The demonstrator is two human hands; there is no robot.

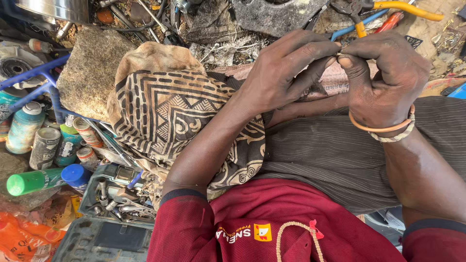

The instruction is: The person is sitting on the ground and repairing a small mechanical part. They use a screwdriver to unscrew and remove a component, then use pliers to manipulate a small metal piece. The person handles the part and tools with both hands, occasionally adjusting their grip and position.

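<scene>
Grease-dark fingertips (334, 59) of left hand (286, 73) and right hand (383, 82) pinched together on something hidden; could easily slip into clutter.

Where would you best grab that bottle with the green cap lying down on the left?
Probably around its middle, coming from above. The green-capped bottle lies on its side, cap pointing left, so its round body faces up. A blue-capped can crowds its right end and the cap end narrows, leaving the middle as the widest open part.
</scene>
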